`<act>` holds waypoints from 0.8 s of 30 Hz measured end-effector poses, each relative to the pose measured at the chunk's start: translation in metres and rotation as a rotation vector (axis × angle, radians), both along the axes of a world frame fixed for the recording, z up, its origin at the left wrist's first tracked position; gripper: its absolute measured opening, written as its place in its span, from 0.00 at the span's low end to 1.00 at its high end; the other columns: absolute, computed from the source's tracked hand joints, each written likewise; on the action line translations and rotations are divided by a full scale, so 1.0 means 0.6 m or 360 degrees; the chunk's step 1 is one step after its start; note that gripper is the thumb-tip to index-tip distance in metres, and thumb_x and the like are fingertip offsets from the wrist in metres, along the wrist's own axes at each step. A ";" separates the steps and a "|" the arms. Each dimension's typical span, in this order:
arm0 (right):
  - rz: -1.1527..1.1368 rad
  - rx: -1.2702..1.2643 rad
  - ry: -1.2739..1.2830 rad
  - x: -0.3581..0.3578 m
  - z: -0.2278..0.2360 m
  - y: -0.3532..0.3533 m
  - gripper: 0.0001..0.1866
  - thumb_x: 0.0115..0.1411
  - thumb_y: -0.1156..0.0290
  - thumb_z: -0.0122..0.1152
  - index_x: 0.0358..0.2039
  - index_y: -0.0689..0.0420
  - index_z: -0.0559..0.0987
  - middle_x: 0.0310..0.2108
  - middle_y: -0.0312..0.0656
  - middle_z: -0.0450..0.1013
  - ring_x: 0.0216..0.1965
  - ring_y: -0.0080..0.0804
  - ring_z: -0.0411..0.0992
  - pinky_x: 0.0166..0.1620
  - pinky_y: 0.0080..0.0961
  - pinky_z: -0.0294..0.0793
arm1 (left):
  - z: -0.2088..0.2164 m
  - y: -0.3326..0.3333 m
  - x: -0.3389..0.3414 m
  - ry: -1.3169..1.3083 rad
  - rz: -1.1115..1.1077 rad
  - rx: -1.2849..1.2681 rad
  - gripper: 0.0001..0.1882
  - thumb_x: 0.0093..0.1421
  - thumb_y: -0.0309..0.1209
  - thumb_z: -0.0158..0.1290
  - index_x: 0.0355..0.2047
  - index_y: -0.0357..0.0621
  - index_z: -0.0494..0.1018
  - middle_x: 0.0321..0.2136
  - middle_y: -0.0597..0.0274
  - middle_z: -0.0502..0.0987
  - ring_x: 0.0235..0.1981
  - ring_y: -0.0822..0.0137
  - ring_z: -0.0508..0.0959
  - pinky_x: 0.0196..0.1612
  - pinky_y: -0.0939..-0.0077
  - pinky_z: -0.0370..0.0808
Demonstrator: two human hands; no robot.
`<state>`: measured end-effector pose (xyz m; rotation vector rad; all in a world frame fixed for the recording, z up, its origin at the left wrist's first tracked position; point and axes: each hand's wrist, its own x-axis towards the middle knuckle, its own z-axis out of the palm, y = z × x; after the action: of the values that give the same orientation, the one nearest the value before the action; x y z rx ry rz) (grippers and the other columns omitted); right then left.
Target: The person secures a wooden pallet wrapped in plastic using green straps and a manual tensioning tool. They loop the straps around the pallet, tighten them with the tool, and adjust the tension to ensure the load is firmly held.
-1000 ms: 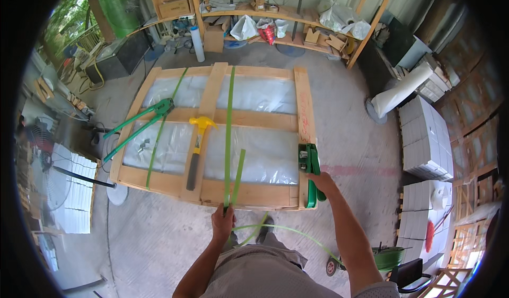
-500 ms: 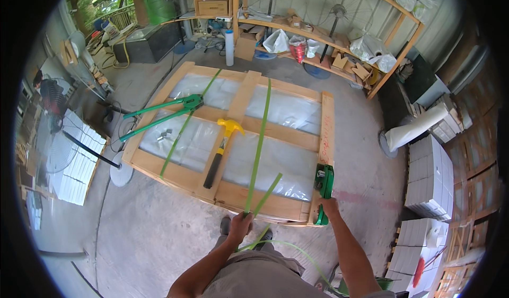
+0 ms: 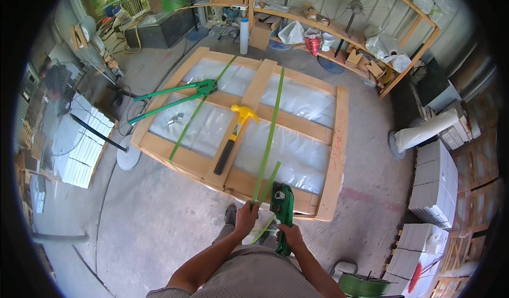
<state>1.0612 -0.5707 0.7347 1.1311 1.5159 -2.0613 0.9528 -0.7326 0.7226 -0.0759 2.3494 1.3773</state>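
Observation:
At the near edge of a plastic-wrapped wooden crate (image 3: 331, 186), my left hand (image 3: 247, 217) is closed on a green packing strap (image 3: 269, 149) that runs across the crate top. The strap's loose end stands up just right of those fingers. My right hand (image 3: 291, 237) grips a green strap tensioner (image 3: 282, 202) by its handle, close beside the strap end. On the crate lies a claw hammer (image 3: 233, 139) with a yellow head and black grip. Left of it rests a green long-handled sealing tool (image 3: 204, 88), by a second strap (image 3: 185, 128) and a few small metal seals (image 3: 175, 118).
A pedestal fan (image 3: 63, 107) stands at left beside stacked white boxes (image 3: 82, 149). More white stacks (image 3: 435, 181) line the right side. Shelving (image 3: 318, 27) runs along the back wall. A green strap coil (image 3: 363, 286) sits on the floor at lower right.
My right hand has lifted the tensioner off the crate's right corner and brought it left, beside the strap end. My left hand keeps hold of the strap. The view has shifted slightly.

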 end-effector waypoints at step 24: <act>0.0273 0.0352 0.0062 -0.007 0.013 0.007 0.11 0.52 0.69 0.60 0.29 0.65 0.73 0.19 0.42 0.71 0.18 0.30 0.72 0.23 0.27 0.73 | -0.030 -0.011 -0.049 0.0384 -0.0365 -0.0250 0.13 0.58 0.38 0.49 0.30 0.38 0.71 0.23 0.41 0.74 0.28 0.40 0.74 0.31 0.49 0.69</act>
<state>1.0568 -0.5665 0.7426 1.0001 1.8284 -1.8479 0.9233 -0.7393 0.7047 0.3222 2.5646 1.1450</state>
